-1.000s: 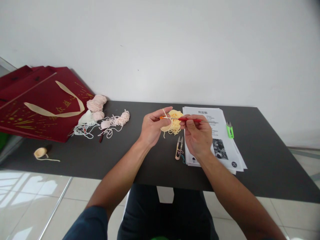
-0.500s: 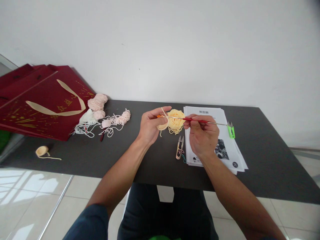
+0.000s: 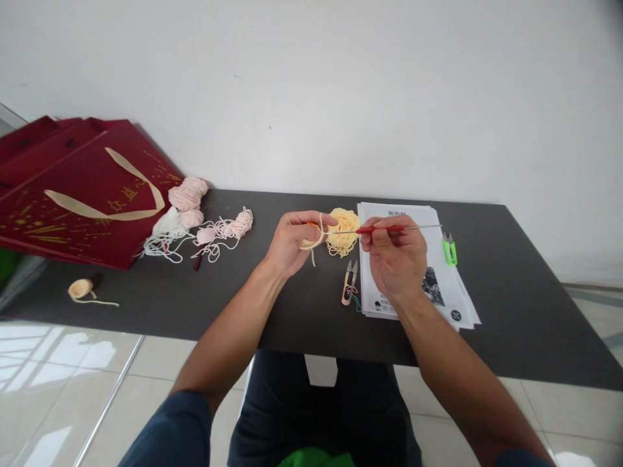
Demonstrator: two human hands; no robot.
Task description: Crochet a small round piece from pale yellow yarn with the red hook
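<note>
My left hand point(image 3: 293, 239) is closed on a small cream crochet piece point(image 3: 311, 242), and a strand of its yarn runs over the fingers. An orange bit, perhaps a stitch marker, shows beside the thumb. Pinched in my right hand point(image 3: 396, 253) is a crochet hook point(image 3: 380, 229) with a red grip, held level. Its metal shaft reaches left to the crochet piece; the tip is hidden by yarn and fingers. Just behind the hands lies a ball of yellow yarn point(image 3: 343, 232), its loose strands spreading on the dark table point(image 3: 292, 324).
Thread snips point(image 3: 349, 283) lie between my arms, beside printed sheets point(image 3: 452, 298). Green snips point(image 3: 450, 250) rest on the sheets' right edge. Pink yarn balls point(image 3: 188, 193), tangled pink yarn point(image 3: 238, 224) and a red gift bag point(image 3: 87, 201) stand left, near a small cream crocheted cup point(image 3: 80, 288).
The crochet piece has turned in my left hand, and its fingers have come lower over the yarn. The hook has moved slightly and lies more level. The whole view has shifted a little.
</note>
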